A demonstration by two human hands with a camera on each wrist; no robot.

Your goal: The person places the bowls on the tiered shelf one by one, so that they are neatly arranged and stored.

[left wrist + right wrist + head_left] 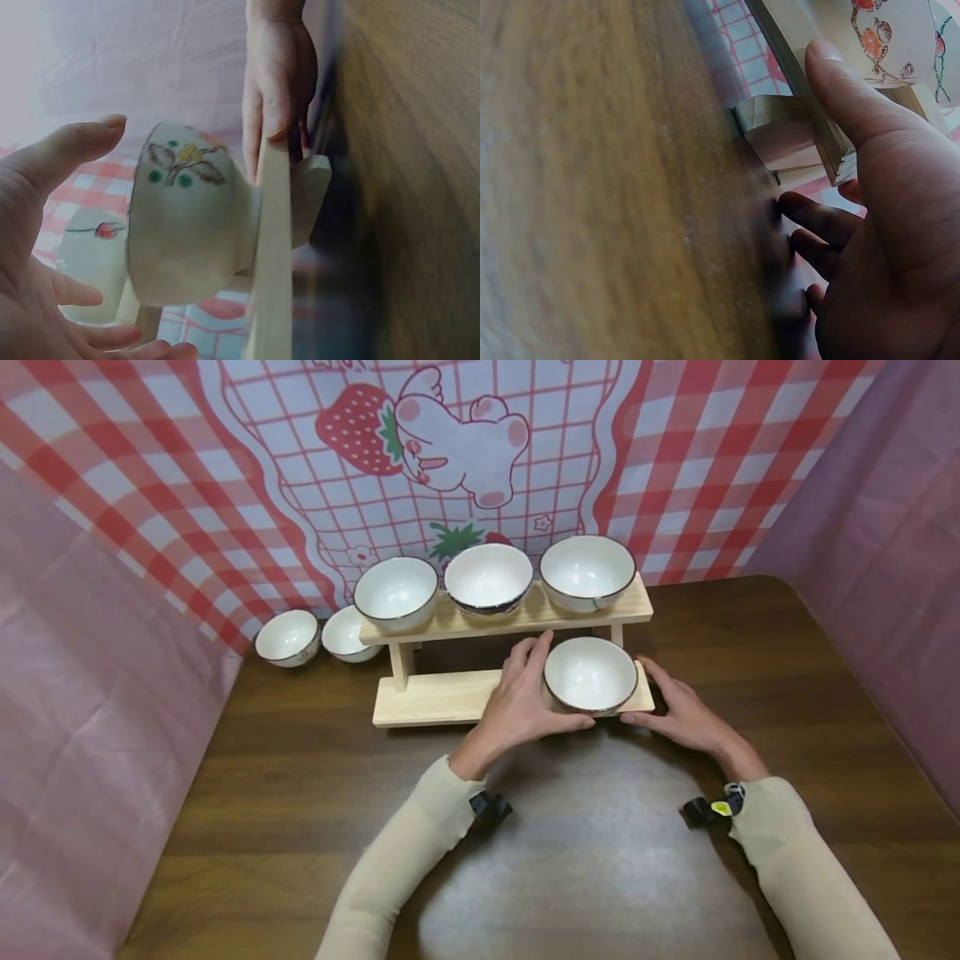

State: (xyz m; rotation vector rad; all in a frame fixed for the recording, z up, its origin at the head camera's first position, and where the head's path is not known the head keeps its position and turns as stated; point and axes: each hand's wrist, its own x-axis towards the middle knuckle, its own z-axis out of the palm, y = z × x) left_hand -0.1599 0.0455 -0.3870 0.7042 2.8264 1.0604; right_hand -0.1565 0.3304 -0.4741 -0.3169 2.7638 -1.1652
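Observation:
A white bowl with a dark rim (590,675) sits upright at the right end of the lower board of a two-tier wooden stand (442,697). Beside it, my left hand (521,702) is spread around the bowl's left side; in the left wrist view the thumb and fingers stand apart from its flower-painted wall (187,225). My right hand (686,718) grips the right end of the lower board. Its thumb (840,82) lies along the board's front edge, with the fingers round the end and behind.
On the upper board stand three more white bowls, left (396,593), middle (489,578) and right (587,572). Two smaller bowls, one outer (288,637) and one partly hidden (348,635), sit on the brown table (300,827) at left. A checked cloth (675,460) hangs behind.

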